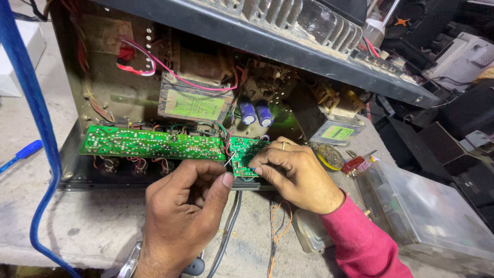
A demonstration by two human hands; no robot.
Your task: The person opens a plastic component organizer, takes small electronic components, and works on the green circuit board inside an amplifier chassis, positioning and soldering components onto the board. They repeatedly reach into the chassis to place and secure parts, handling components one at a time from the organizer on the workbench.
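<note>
An opened amplifier chassis (103, 87) lies on the bench with its insides facing me. A long green circuit board (149, 143) runs along its front edge, joined to a smaller green board (243, 152). My right hand (296, 172), in a pink sleeve and with a ring, pinches the smaller board at its right edge. My left hand (180, 211) is curled just below the boards, thumb and forefinger pressed together near the joint between them; whether they pinch a wire I cannot tell.
Inside sit a transformer (193, 100), two blue capacitors (256, 113) and a finned heat sink (303, 20). A blue cable (36, 118) hangs at the left. A clear plastic box (432, 216) stands at the right, a red-handled screwdriver (355, 164) beside it. Loose wires (275, 231) trail below.
</note>
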